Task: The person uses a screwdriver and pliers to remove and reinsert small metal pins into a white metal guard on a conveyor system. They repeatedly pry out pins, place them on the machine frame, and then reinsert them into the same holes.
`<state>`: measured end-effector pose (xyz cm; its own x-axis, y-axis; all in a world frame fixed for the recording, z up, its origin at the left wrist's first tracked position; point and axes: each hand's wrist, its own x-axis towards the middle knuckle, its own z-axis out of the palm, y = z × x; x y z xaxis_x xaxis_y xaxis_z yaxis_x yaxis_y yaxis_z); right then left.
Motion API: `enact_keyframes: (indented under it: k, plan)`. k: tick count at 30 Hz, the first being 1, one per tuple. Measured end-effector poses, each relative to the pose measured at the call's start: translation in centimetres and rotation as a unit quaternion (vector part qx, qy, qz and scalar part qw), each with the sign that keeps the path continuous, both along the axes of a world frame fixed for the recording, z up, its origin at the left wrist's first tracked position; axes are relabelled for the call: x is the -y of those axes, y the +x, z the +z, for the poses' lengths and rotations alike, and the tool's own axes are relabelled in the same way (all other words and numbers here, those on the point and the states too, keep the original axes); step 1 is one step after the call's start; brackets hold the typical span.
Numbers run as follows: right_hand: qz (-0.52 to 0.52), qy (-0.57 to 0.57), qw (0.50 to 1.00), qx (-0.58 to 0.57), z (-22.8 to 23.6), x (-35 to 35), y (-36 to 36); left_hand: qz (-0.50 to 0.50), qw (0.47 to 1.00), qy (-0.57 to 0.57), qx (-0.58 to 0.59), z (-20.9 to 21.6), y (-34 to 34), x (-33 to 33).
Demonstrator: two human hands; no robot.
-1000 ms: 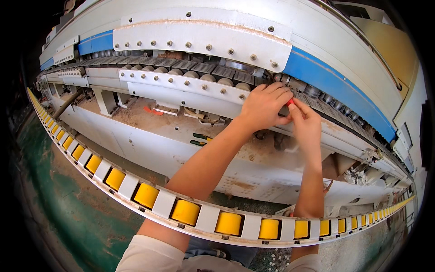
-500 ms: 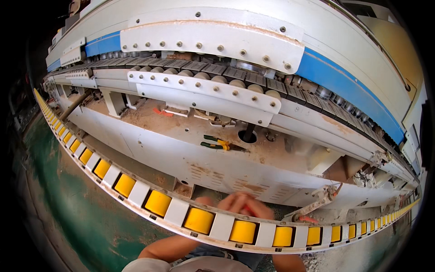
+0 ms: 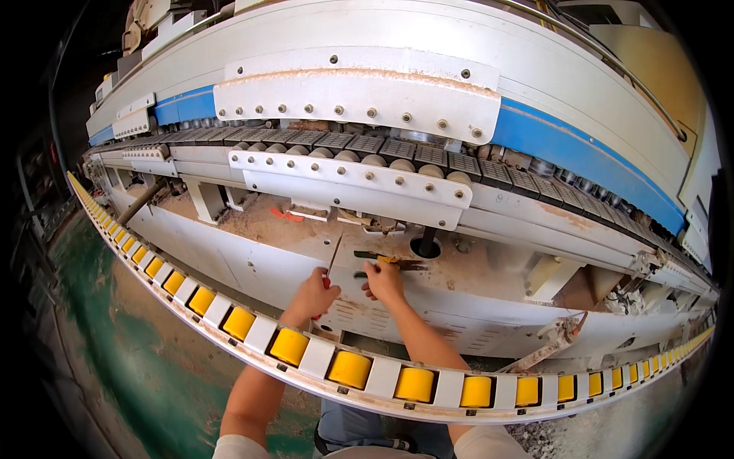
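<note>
My left hand [image 3: 309, 297] is closed round the red handle of a screwdriver [image 3: 336, 251], its thin shaft pointing up and away over the machine's dusty ledge. Just to the right, my right hand [image 3: 384, 282] is at a pair of pliers [image 3: 388, 259] with green and yellow handles. Its fingers curl round the handles, partly covering them. The pliers lie on the ledge [image 3: 306, 241], jaws to the right, beside a round hole with a dark post in it. Both forearms reach over the roller rail.
A curved rail with yellow rollers [image 3: 350, 370] crosses between my body and the machine. Beyond the ledge runs a dark slatted chain conveyor [image 3: 367, 145] under white bolted plates. An orange-red scrap [image 3: 285, 215] lies on the ledge; a bracket arm [image 3: 539, 352] sticks out at the right.
Both hands have risen from low behind the rail to the ledge. The screwdriver now shows in my left hand, and my right hand has come onto the pliers. The view has shifted slightly.
</note>
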<state>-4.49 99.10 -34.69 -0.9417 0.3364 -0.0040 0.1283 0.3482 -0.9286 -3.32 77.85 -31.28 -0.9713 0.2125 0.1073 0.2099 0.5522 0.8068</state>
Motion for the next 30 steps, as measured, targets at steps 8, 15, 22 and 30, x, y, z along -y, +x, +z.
enact_keyframes:
  k: [8,15,22,30]
  plan:
    - [0.013,-0.128,0.989,-0.077,1.6,-2.8,19.5,0.008,0.963,-0.2,-0.179,-1.7,-6.9,-1.9]
    - [-0.008,0.054,0.982,-0.18,11.5,-8.6,30.1,-0.029,0.935,-0.246,-0.256,-2.6,-11.7,-4.9]
    - [0.021,-0.051,0.977,-0.204,23.3,-12.5,27.9,-0.242,0.946,0.206,-0.055,7.2,1.1,-10.3]
    - [-0.011,0.084,0.982,-0.166,29.8,-13.1,17.0,-0.302,0.811,0.468,0.178,20.1,9.5,-21.3]
